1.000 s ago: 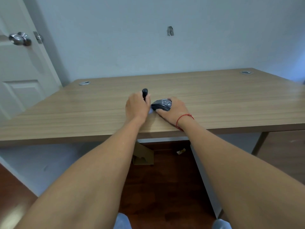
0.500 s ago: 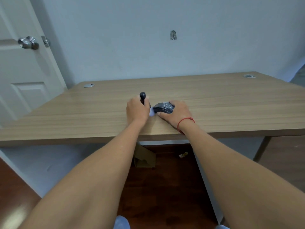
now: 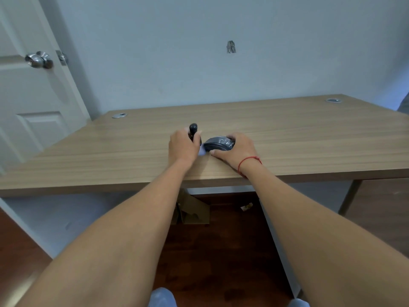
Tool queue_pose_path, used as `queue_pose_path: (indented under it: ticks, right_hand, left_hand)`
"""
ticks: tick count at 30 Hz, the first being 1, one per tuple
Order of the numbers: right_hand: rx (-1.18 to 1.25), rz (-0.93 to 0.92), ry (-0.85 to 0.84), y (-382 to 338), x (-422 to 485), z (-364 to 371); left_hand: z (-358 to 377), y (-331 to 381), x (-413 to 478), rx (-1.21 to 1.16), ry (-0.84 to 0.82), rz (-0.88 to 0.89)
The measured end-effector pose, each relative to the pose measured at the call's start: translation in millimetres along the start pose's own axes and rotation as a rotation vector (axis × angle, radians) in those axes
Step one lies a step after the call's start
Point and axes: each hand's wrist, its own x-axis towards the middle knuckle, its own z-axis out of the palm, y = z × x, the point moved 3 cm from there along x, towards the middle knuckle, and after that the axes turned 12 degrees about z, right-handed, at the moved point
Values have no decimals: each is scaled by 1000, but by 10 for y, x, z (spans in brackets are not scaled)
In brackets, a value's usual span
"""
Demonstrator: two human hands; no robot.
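Head view: gripping a dark tool (image 3: 193,129) upright in the left hand (image 3: 182,148), fingers curling round its shaft, its rounded top poking out above the knuckles. Cupping a grey mouse (image 3: 218,144) under the right hand (image 3: 236,149), thumb pressing along the near side and fingertips curling over the far end, pinning it to the desk (image 3: 309,134). Sitting just right of the left hand, touching it or nearly so. Lying with the long axis running left to right across both hands, one end pointing at the left fist; not telling nose from tail at this angle. Hiding the tool's lower end behind the left hand, so not telling whether the tip is meeting the mouse. Showing a small pale scrap (image 3: 201,152) in the gap between the hands, too blurred to name. Judging from this: probably working the tool at the mouse's left end, the left hand being nearer that end and needing to come in along the long axis, with the right bracing against the push.
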Motion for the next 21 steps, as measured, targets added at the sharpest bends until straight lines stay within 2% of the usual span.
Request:
queue_pose_path:
  ticks: [6,14,21]
  right_hand:
    - [-51,-82,-55,-49,-23,22]
    - [-118,-111,-82,-11,70,27]
    - [-67,-120,-157,1,87,36]
  left_hand:
    - [-132,131,138,-227,159,-30]
    - [-71,-110,20,-76,36,-10]
    - [-101,28,163,-219,99,-35]
